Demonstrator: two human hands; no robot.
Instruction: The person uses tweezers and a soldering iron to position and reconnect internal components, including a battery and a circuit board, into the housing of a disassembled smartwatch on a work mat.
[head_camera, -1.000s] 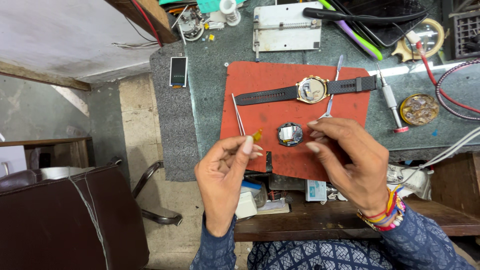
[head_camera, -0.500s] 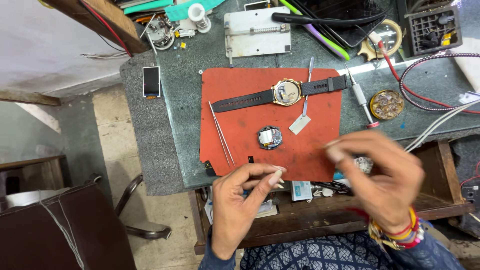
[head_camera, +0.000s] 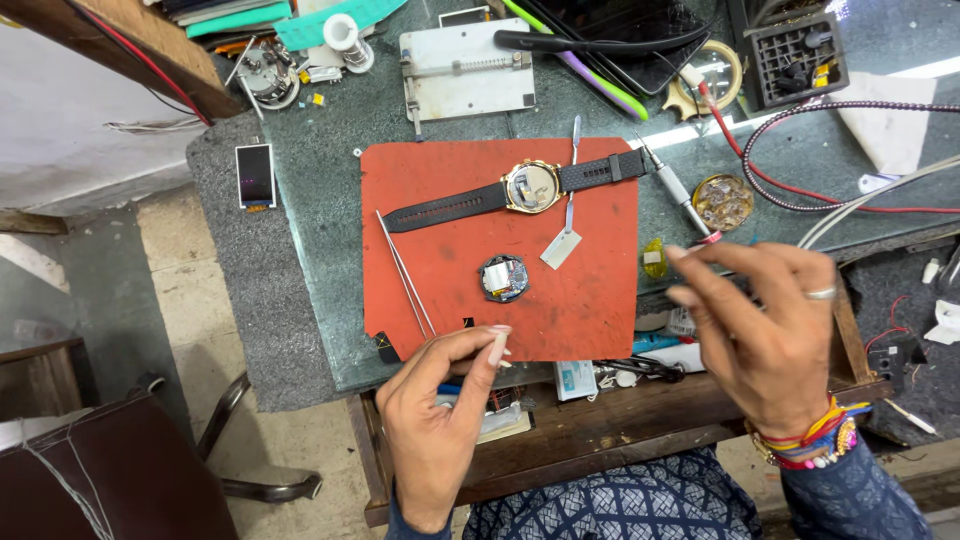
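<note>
Fingers of the left hand (head_camera: 440, 410) pinch a tiny pale piece just below the red mat (head_camera: 590, 300); the right hand (head_camera: 765, 320), grip loosely spread, hovers beside the mat's right edge. Watch movement (head_camera: 502, 277) lies on the mat below the wristwatch (head_camera: 525, 188), tweezers (head_camera: 405, 275) at its left.

Grey-green stone benchtop (head_camera: 330, 180), wooden shelf (head_camera: 600, 430) under it, concrete floor (head_camera: 190, 290), dark brown chair (head_camera: 110, 480), pale wall (head_camera: 70, 90)
</note>
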